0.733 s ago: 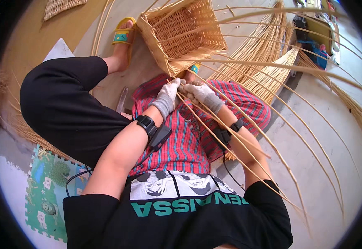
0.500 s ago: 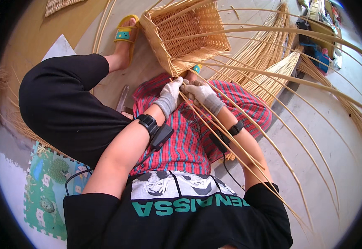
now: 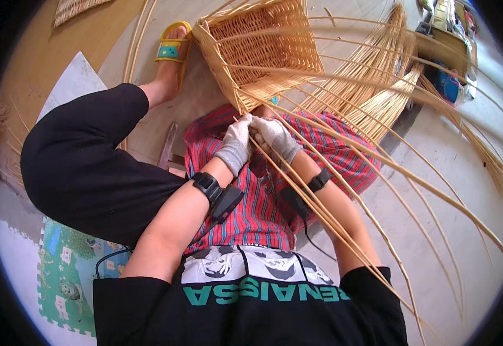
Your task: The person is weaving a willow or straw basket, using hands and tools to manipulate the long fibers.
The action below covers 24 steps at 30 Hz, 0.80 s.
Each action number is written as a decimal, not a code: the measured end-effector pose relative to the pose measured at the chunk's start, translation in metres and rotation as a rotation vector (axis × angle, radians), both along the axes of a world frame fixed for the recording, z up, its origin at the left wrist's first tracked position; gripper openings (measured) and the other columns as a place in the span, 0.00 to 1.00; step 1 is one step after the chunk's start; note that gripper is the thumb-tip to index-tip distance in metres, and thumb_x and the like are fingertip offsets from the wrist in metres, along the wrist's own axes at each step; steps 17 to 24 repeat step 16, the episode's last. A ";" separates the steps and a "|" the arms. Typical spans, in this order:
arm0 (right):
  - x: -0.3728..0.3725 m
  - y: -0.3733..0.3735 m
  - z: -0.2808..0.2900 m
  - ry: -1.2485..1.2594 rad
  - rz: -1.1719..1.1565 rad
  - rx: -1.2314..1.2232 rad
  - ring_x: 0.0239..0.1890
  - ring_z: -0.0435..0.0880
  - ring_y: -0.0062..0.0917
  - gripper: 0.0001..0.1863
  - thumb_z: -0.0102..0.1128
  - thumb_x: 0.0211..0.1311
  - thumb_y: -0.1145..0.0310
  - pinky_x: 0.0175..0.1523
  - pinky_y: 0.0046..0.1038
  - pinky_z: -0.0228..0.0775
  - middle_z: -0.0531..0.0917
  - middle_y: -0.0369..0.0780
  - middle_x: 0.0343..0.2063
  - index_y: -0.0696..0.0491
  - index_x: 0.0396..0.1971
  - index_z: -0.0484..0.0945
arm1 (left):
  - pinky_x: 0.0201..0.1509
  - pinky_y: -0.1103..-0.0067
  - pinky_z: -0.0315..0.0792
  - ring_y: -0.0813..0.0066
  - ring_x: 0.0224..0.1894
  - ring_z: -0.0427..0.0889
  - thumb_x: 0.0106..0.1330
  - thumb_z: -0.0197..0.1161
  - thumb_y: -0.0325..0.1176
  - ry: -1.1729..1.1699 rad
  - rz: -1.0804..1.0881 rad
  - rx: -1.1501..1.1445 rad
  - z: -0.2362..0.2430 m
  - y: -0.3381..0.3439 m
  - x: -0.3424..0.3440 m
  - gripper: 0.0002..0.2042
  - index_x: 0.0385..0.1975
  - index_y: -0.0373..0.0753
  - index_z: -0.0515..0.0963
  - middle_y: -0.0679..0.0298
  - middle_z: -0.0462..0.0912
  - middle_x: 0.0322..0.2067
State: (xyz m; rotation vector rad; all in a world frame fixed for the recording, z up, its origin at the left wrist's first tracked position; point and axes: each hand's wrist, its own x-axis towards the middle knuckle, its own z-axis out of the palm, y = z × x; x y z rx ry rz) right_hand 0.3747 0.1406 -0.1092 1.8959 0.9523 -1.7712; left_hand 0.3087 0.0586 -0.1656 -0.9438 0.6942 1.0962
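A rectangular wicker basket (image 3: 263,46) stands tilted between my legs, its near corner at my hands. Long wicker rods (image 3: 343,245) run from that corner past my right forearm, and others fan out from the basket's rim to the right. My left hand (image 3: 237,138), in a pale knit glove with a grey cuff, is closed at the corner, pinching the rods. Close against it, my right hand (image 3: 274,137), gloved alike, has its fingers curled round the same rods. The fingertips of both hands partly hide the rod ends.
Bundles of loose rods (image 3: 372,81) lie on the floor at the right. A red plaid cloth (image 3: 338,132) covers my lap. A wooden-handled tool (image 3: 168,144) lies by my left leg. A patterned foam mat (image 3: 66,277) is at the lower left, and a blue object (image 3: 449,86) sits far right.
My hands have drawn closer together at the basket's corner. The basket has shifted slightly, and the rods fanning to the right have swung downward.
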 end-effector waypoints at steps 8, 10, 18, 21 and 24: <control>0.022 -0.010 -0.019 0.031 -0.166 0.053 0.14 0.67 0.16 0.07 0.59 0.67 0.63 0.17 0.22 0.54 0.76 0.31 0.18 0.49 0.31 0.79 | 0.44 0.63 0.81 0.61 0.40 0.84 0.70 0.61 0.50 -0.063 -0.045 0.053 -0.026 -0.016 0.016 0.17 0.42 0.41 0.79 0.56 0.84 0.36; 0.027 -0.013 -0.019 0.032 -0.130 0.035 0.14 0.68 0.16 0.08 0.58 0.68 0.62 0.18 0.22 0.55 0.76 0.31 0.19 0.49 0.32 0.79 | 0.42 0.63 0.80 0.61 0.38 0.83 0.71 0.61 0.48 -0.085 -0.033 0.009 -0.028 -0.016 0.023 0.15 0.41 0.41 0.79 0.57 0.83 0.35; 0.025 -0.021 -0.026 -0.009 -0.337 -0.062 0.17 0.72 0.18 0.12 0.57 0.69 0.57 0.19 0.22 0.61 0.78 0.32 0.21 0.49 0.35 0.79 | 0.36 0.64 0.80 0.64 0.31 0.82 0.72 0.60 0.45 -0.115 -0.003 -0.050 -0.028 -0.014 0.026 0.11 0.38 0.43 0.79 0.60 0.82 0.29; 0.025 -0.021 -0.026 -0.009 -0.337 -0.062 0.17 0.72 0.18 0.12 0.57 0.69 0.57 0.19 0.22 0.61 0.78 0.32 0.21 0.49 0.35 0.79 | 0.36 0.64 0.80 0.64 0.31 0.82 0.72 0.60 0.45 -0.115 -0.003 -0.050 -0.028 -0.014 0.026 0.11 0.38 0.43 0.79 0.60 0.82 0.29; 0.025 -0.021 -0.026 -0.009 -0.337 -0.062 0.17 0.72 0.18 0.12 0.57 0.69 0.57 0.19 0.22 0.61 0.78 0.32 0.21 0.49 0.35 0.79 | 0.36 0.64 0.80 0.64 0.31 0.82 0.72 0.60 0.45 -0.115 -0.003 -0.050 -0.028 -0.014 0.026 0.11 0.38 0.43 0.79 0.60 0.82 0.29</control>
